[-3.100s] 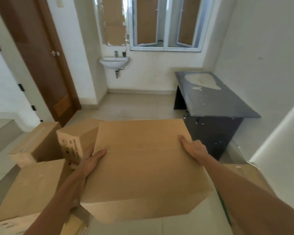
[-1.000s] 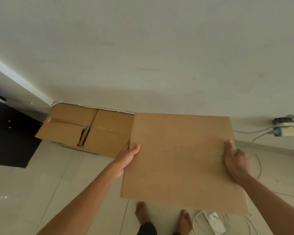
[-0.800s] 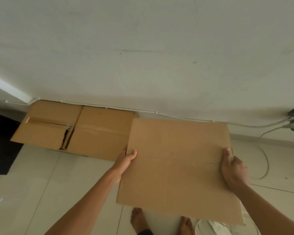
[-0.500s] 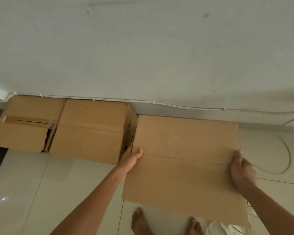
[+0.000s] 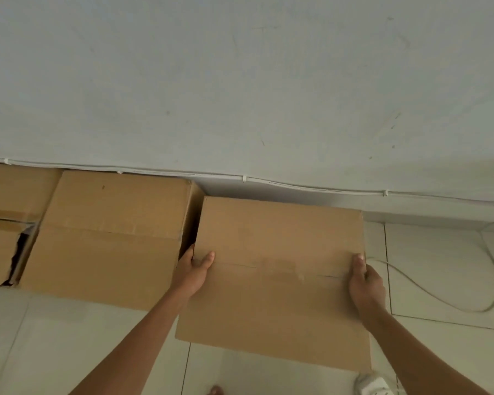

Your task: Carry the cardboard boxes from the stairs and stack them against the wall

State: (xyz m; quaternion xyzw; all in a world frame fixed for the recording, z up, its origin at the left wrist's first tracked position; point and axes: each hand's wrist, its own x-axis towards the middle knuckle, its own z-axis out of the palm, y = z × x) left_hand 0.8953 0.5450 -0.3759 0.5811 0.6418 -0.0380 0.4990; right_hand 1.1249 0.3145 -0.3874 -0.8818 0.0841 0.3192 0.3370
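The left hand (image 5: 191, 273) grips the left edge of the cardboard box (image 5: 277, 280), thumb curled over the top, fingers hidden down the side; the right hand (image 5: 365, 286) clasps the right edge the same way. The box sits by the wall (image 5: 240, 81), just beside a second box (image 5: 111, 238); a torn third box (image 5: 9, 223) lies further left; a white cable (image 5: 439, 297) loops over the floor tiles (image 5: 454, 352).

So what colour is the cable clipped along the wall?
The cable is white; the head view shows it.
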